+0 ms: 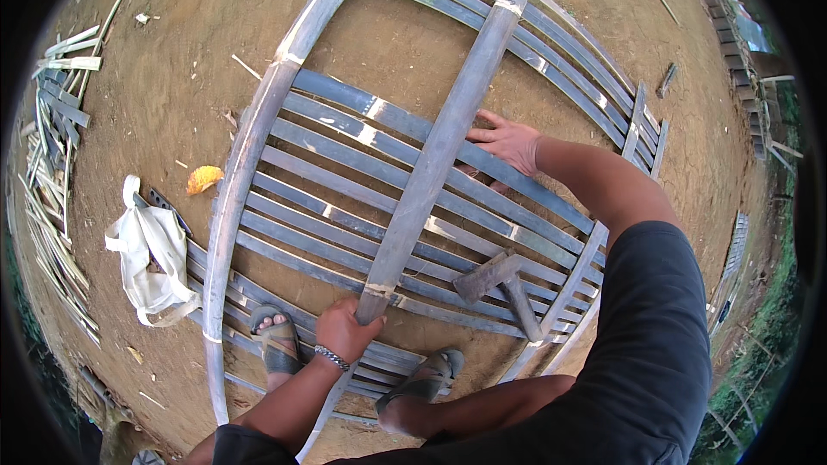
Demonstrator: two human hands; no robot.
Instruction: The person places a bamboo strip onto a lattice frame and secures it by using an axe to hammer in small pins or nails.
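A large frame of grey split-bamboo slats [332,125] lies on the ground, crossed by long half-round bamboo poles. My left hand [347,333], with a chain bracelet at the wrist, is wrapped round the near end of the middle bamboo pole [448,112]. Farther up, my right hand [510,145] has its fingers spread beside that same pole, over the edge of the top slat of the middle group. A wooden mallet [488,277] rests on the slats to the right of the pole. Another bamboo pole [250,155] runs along the left side.
My sandalled feet [276,340] stand among the near slats. A white bag [155,263] lies left of the frame, near an orange-yellow piece [205,178]. Bamboo offcuts [56,207] are piled at the far left. Stacked blocks [739,60] line the right edge.
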